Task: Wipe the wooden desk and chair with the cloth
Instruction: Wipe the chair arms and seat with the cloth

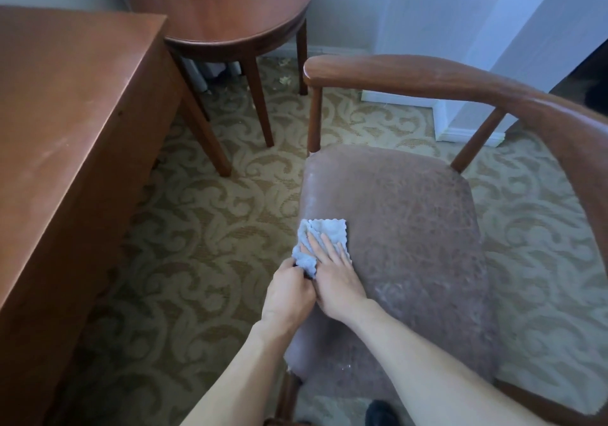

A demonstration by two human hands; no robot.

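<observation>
The right hand (335,277) pressed flat, fingers straight, on the cloth (324,238) atop the chair (411,228) seat; the left hand (289,289), just beside, apparently pinched the cloth's corner.

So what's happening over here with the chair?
A person is wiping the chair's seat with a pale blue cloth. The right hand lies flat on the cloth near the seat's left edge, while the left hand pinches its bunched corner. The wooden desk stands to the left.
</observation>
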